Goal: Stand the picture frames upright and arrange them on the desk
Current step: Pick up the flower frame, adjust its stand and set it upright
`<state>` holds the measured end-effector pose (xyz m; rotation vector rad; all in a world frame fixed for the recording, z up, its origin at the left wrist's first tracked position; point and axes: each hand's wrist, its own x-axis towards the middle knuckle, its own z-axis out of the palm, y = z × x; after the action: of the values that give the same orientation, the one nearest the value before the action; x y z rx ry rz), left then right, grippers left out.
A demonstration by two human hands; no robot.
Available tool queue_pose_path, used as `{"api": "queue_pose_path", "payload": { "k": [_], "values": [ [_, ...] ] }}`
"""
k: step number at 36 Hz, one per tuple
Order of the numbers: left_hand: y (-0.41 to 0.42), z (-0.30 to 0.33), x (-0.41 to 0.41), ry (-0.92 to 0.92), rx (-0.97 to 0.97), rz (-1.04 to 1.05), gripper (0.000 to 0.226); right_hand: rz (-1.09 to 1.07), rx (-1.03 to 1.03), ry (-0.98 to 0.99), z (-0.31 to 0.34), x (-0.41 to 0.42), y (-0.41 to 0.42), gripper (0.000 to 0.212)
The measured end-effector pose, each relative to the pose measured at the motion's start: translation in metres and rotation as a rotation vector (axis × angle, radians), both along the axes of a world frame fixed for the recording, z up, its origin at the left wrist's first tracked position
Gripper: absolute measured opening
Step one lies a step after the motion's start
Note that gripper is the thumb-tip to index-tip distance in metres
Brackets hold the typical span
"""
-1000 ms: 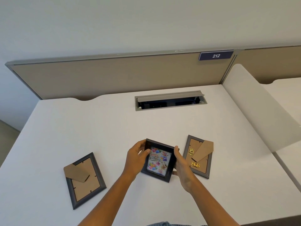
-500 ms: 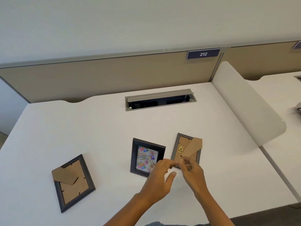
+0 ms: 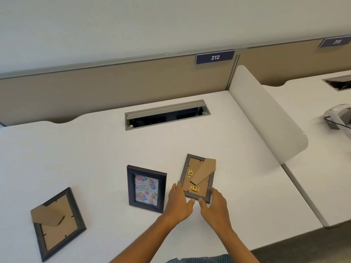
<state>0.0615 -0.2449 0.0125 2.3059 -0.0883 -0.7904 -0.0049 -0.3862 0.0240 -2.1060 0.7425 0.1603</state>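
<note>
A dark frame with a colourful birthday picture (image 3: 146,188) stands upright on the white desk (image 3: 95,154), facing me. To its right a grey frame (image 3: 197,177) lies face down, showing its cardboard back, brass clips and flap stand. My left hand (image 3: 178,203) touches its near left corner and my right hand (image 3: 214,203) its near right corner, fingers curled at the lower edge. A third dark frame (image 3: 57,223) lies face down at the front left, stand flap showing.
An open cable hatch (image 3: 165,114) sits at the back middle of the desk. A white divider panel (image 3: 266,114) rises along the right edge, a beige partition (image 3: 95,92) along the back. A white device (image 3: 340,116) rests on the neighbouring desk.
Both hands let go of the birthday frame, which now stands upright on its own. They moved right and now hold the near corners of the face-down grey frame.
</note>
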Motion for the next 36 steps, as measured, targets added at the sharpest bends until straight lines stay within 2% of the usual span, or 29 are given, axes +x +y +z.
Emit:
{"api": "queue_pose_path", "payload": {
  "k": [2, 8, 15, 19, 27, 31, 36],
  "values": [
    [-0.001, -0.009, 0.002, 0.009, -0.014, 0.051, 0.091, 0.013, 0.008, -0.013, -0.006, 0.001, -0.002, 0.056],
    [-0.014, 0.016, -0.002, 0.022, -0.067, 0.179, 0.083, -0.016, 0.009, -0.012, -0.013, 0.003, 0.002, 0.063],
    [-0.017, 0.016, -0.004, 0.012, -0.115, 0.281, 0.088, -0.056, 0.106, -0.033, -0.008, 0.006, -0.003, 0.063],
    [-0.021, 0.018, -0.005, -0.027, -0.176, 0.305, 0.078, -0.060, 0.126, -0.098, -0.010, 0.004, -0.015, 0.061],
    [-0.041, 0.038, 0.001, -0.189, -0.177, 0.293, 0.051, -0.050, -0.087, -0.402, -0.006, 0.010, -0.046, 0.049],
    [-0.047, 0.054, 0.009, -0.294, -0.208, 0.303, 0.047, 0.016, -0.186, -0.555, 0.001, 0.021, -0.063, 0.043],
    [-0.055, 0.081, 0.026, -0.465, -0.311, 0.283, 0.029, 0.108, -0.174, -0.674, 0.022, 0.037, -0.085, 0.027]
  ]
}}
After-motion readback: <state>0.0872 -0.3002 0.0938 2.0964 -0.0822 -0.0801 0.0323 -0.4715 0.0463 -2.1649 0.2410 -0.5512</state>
